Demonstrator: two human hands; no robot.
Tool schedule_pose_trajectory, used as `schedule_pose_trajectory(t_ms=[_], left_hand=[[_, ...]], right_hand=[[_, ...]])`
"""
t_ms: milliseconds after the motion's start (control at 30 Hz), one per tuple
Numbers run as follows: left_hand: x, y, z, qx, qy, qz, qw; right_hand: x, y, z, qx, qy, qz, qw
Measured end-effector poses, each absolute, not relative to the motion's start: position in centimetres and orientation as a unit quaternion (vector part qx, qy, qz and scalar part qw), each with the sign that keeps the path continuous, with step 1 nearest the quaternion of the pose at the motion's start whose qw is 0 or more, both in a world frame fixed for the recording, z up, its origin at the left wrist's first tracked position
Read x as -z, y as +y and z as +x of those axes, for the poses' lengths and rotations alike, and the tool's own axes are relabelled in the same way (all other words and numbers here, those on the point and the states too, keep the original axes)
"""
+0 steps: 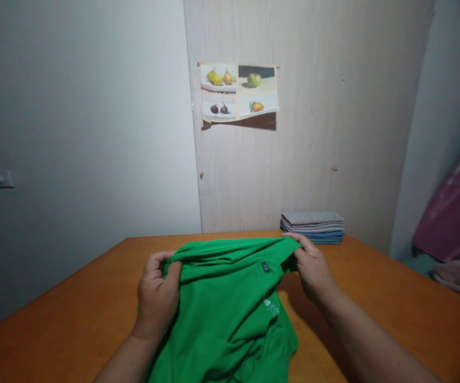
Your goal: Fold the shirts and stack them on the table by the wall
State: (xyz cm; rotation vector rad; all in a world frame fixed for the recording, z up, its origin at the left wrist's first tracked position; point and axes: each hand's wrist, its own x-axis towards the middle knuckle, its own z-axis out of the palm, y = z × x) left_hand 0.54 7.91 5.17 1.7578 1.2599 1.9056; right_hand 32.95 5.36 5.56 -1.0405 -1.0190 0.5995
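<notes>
A green garment (214, 303), which looks like a T-shirt, is stretched between my two hands over the wooden table (82, 282). It bears a small dark label and a white print, and its lower part hangs in folds. My left hand (158, 292) is closed on the garment's upper left edge, thumb in front. At the upper right corner, my right hand (312, 266) pinches the cloth between thumb and fingers. Whether the lower part of the garment rests on the table I cannot tell.
A stack of folded cloths (313, 227), striped, grey and blue, sits at the table's far right edge. Behind it rises a pale wood panel with a fruit poster (238, 93). Pink fabric (453, 207) hangs beyond the table on the right.
</notes>
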Motion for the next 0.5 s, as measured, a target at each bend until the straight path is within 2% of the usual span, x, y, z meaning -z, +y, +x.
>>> schedule_pose_trajectory(t_ms=[267, 500], left_hand=[[-5.6, 7.5, 1.0, -0.5, 0.427, 0.7, 0.278], [-4.1, 9.1, 0.3, -0.456, 0.447, 0.706, 0.306]], right_hand=[[-4.2, 7.0, 35.2, -0.178, -0.419, -0.529, 0.716], [-5.5, 3.8, 32.2, 0.033, -0.576, -0.504, 0.643]])
